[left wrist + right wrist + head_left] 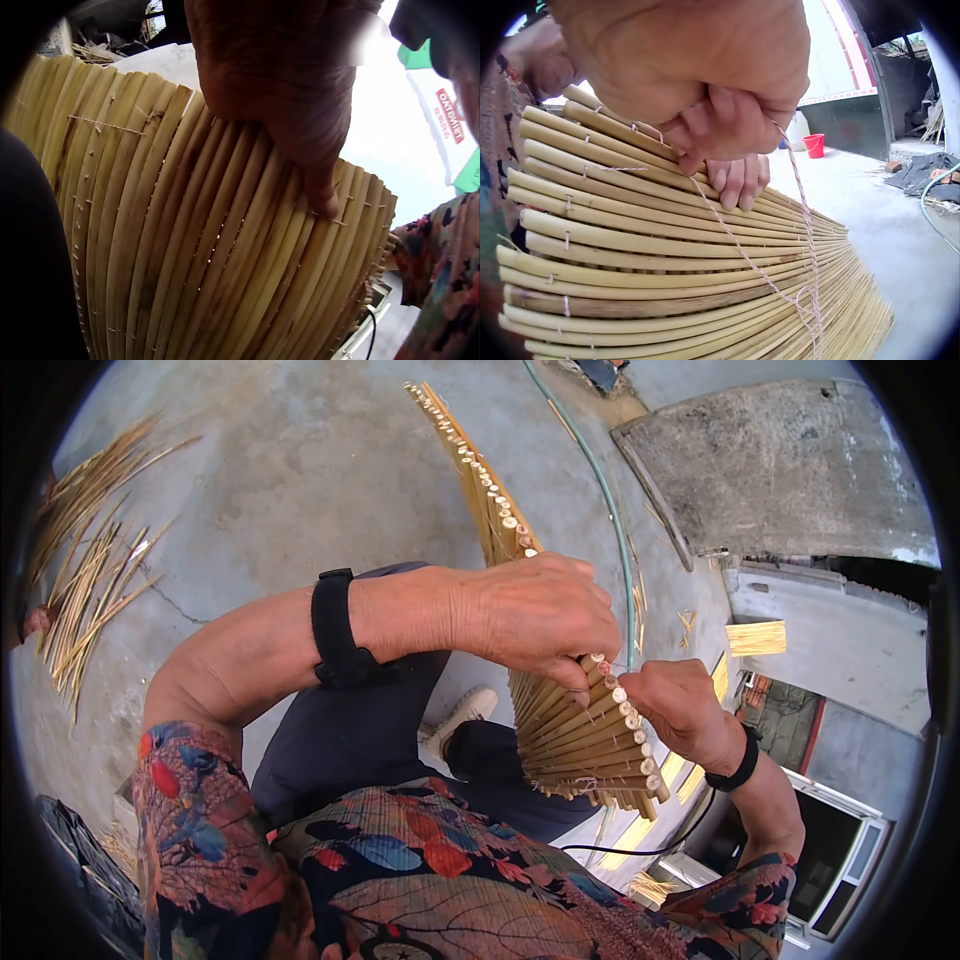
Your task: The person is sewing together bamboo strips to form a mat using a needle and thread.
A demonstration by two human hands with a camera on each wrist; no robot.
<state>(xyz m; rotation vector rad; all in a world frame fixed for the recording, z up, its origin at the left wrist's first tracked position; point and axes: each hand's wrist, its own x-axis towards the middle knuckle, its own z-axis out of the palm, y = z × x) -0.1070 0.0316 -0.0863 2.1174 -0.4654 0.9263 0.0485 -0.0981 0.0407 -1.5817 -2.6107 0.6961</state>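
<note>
A mat of yellow-tan reed stalks (585,745) sewn side by side stands across the person's lap, its cut ends facing right in the head view. The left hand (540,610) grips its upper part, the thumb lying over the stalks in the left wrist view. Close beside it, at the cut ends, is the right hand (680,705). Its curled fingers hold a pink-and-white string (802,187), which hangs in a loop over the mat in the right wrist view. Short stitches run across the stalks near their ends. The left hand's fingertips (746,201) show behind the right hand.
Loose dry stalks (90,590) lie on the concrete floor at the left. A green hose (610,500) runs beyond the mat, near a grey slab (780,470). A black cable (650,852) passes at the lower right. A red bucket (814,145) stands farther off.
</note>
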